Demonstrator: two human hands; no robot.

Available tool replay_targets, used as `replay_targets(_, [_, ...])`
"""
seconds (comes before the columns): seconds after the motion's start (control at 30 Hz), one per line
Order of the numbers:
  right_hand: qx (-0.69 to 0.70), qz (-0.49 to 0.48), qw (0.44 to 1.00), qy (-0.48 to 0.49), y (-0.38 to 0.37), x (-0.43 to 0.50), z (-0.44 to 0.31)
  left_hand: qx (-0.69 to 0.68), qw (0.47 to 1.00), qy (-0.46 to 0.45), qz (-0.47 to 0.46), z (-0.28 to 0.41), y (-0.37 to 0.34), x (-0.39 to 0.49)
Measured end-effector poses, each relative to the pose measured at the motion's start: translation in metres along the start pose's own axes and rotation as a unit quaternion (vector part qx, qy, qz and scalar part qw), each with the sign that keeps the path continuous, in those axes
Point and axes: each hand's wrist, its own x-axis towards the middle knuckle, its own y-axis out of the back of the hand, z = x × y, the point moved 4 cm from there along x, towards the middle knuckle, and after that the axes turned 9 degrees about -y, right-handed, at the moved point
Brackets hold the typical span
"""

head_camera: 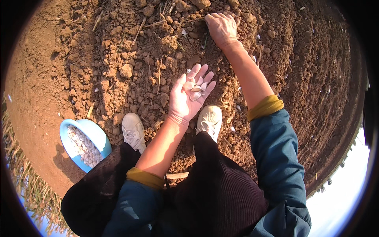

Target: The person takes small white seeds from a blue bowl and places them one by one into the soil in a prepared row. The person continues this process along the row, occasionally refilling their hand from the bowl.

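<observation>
Palm up, my left hand point(189, 96) holds several garlic cloves point(196, 88) on its palm and half-spread fingers. My right hand point(222, 28) reaches farther forward, back of the hand up, with its curled fingertips down at the soil point(192, 56). Whether a clove is between those fingertips is hidden. A light blue plastic basin point(103, 139) full of garlic cloves point(84, 146) rests tilted on the ground at the left, beside my left knee. More single cloves point(232, 129) lie on the soil to the right of my right shoe.
My two pale lace-up shoes point(133, 130) stand on cloddy brown soil. Clods point(126, 70) and dry stalks point(160, 74) lie about the ground in front. Part of a wooden piece point(177, 175) shows between my legs. Dry grass point(32, 189) borders the ground at the lower left.
</observation>
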Motion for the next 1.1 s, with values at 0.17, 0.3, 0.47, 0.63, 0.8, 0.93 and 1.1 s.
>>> replay_targets(0.17, [0.061, -0.059, 0.996, 0.007, 0.006, 0.007, -0.012, 0.012, 0.999, -0.030, 0.004, 0.011, -0.006, 0.004])
replay_targets(0.3, [0.217, 0.063, 0.970, -0.090, 0.065, -0.025, -0.037, 0.038, 0.998, -0.053, 0.018, 0.020, -0.010, 0.004])
replay_targets(0.47, [0.449, -0.190, 0.869, -0.078, 0.119, -0.095, -0.071, 0.028, 0.998, -0.049, 0.014, 0.023, -0.002, 0.005])
replay_targets(0.63, [0.310, -0.174, 0.935, 0.005, 0.131, -0.110, -0.088, -0.048, 0.995, 0.016, -0.084, 0.015, 0.002, 0.003])
replay_targets(0.8, [0.133, -0.234, 0.952, 0.148, 0.136, -0.122, -0.100, 0.071, 0.995, -0.015, 0.074, 0.003, 0.009, -0.012])
replay_targets(0.93, [0.139, -0.285, 0.931, 0.181, 0.163, -0.116, -0.090, 0.054, 0.997, 0.008, 0.054, -0.012, -0.002, -0.020])
replay_targets(1.1, [0.243, -0.336, 0.904, 0.105, 0.185, -0.083, -0.071, -0.089, 0.983, 0.064, -0.150, -0.019, -0.023, -0.005])
